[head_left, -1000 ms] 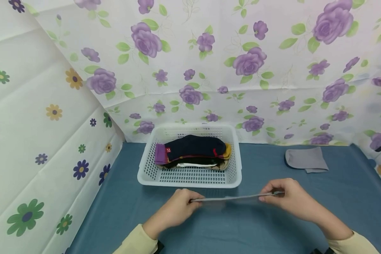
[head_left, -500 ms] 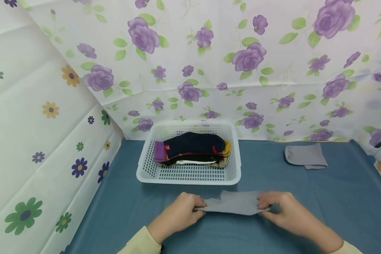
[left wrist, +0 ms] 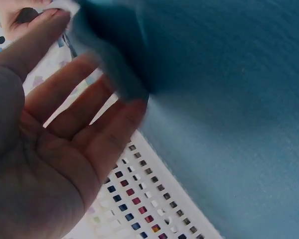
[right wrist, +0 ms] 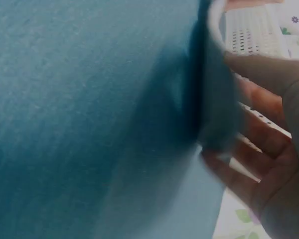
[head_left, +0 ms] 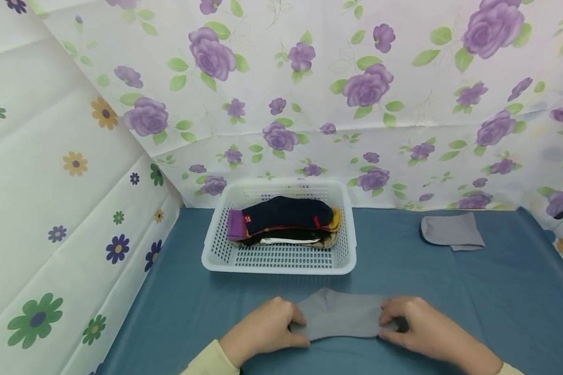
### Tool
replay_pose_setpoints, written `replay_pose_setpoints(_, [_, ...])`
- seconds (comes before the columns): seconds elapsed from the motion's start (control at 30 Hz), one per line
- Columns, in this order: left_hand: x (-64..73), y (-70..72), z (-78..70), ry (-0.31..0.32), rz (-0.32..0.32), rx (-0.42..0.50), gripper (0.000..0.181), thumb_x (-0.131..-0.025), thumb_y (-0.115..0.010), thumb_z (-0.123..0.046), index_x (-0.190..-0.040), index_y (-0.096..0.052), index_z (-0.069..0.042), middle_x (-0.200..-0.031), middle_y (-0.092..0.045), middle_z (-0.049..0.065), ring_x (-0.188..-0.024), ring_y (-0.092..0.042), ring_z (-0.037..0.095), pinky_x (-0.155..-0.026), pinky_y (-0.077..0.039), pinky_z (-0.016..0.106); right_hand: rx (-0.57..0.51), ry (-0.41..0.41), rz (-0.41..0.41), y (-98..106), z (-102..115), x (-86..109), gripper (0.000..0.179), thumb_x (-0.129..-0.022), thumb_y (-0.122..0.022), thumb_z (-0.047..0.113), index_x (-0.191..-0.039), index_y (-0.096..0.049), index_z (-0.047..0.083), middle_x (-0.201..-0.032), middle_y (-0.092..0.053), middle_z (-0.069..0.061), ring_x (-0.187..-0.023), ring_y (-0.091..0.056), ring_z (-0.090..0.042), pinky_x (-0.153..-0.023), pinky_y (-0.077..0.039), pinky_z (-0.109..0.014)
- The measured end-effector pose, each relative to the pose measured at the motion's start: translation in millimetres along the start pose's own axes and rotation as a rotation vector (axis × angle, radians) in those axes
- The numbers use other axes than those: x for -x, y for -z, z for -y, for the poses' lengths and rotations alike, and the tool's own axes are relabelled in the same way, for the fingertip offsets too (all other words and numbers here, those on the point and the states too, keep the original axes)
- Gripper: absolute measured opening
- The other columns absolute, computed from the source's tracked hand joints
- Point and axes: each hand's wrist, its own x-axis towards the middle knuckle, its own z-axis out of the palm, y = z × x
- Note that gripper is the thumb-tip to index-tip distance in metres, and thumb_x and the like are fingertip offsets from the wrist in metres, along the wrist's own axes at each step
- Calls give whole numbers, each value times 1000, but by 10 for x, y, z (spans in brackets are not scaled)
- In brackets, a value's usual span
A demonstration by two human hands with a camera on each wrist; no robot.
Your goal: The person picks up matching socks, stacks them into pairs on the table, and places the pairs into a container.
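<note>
A grey sock [head_left: 342,315] stretches flat between both hands, close over the blue table cover in front of the basket. Its left end is pinched by my left hand [head_left: 268,328], thumb toward me. At the other end, the fingers and thumb of my right hand [head_left: 417,328] grip the sock. In the left wrist view the sock's edge [left wrist: 109,62] runs between thumb and fingertips, dim and blurred. The right wrist view has the sock [right wrist: 219,107] hanging from the fingers, its edge toward the camera.
A white plastic basket [head_left: 279,270] stands behind the hands. Inside lie folded socks, with a navy sock [head_left: 286,214] on top and a purple and yellow sock [head_left: 236,225] beneath. Another grey sock [head_left: 452,230] lies folded at the back right. Flowered sheets [head_left: 309,114] wall the table.
The grey sock, first seen edge-on and held up, has come down toward the table and now shows its flat face. Both hands have moved down with it.
</note>
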Motion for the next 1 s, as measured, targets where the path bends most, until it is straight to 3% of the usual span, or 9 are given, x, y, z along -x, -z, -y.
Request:
replay_pose_setpoints(0.13, [-3, 31, -21, 33, -33, -47, 35, -77, -73, -45, -103, -73, -22, -99, -71, -11, -90, -64, 0, -72, -53, 21, 107, -42, -21, 24, 44, 8, 11, -79, -71, 46, -86, -67, 38, -84, -62, 23, -75, -57, 4, -62, -49, -22])
replay_pose_setpoints(0.3, [-49, 25, -53, 64, -131, -133, 28, -80, -72, -35, -103, -72, -20, -95, -70, -8, -86, -63, 3, -70, -52, 24, 218, -51, -95, 6, 108, -8, 14, -78, -75, 33, -87, -65, 40, -87, -59, 25, -84, -56, 3, -68, -50, -23])
replay_pose_setpoints(0.47, [-115, -54, -73, 94, -101, -69, 18, -78, -75, -33, -88, -70, -19, -77, -60, -9, -66, -52, 1, -56, -44, 22, 250, 1, -88, -86, 96, -8, 24, -77, -76, 22, -93, -66, 36, -95, -58, 22, -91, -57, -1, -72, -52, -25])
replay_pose_setpoints(0.6, [-153, -119, -46, 86, -89, -41, 20, -73, -79, -30, -76, -64, -18, -68, -53, -8, -55, -44, 2, -49, -39, 21, 261, -36, -28, -130, 41, -11, 29, -76, -77, 20, -98, -65, 34, -101, -59, 18, -97, -58, -8, -74, -52, -27])
replay_pose_setpoints(0.77, [-182, -144, 5, 66, -80, -75, 27, -65, -85, -27, -75, -62, -16, -69, -52, -8, -56, -44, 2, -50, -39, 20, 262, -103, 15, -141, -16, -18, 34, -73, -79, 21, -103, -65, 32, -106, -60, 13, -100, -58, -11, -74, -52, -27])
replay_pose_setpoints(1.0, [-227, -136, 22, 85, -60, -73, 30, -61, -87, -22, -79, -64, -16, -73, -55, -7, -60, -46, 2, -54, -42, 19, 283, -193, -20, -156, -13, -16, 37, -69, -82, 26, -102, -66, 26, -109, -59, 10, -104, -56, -14, -80, -51, -34])
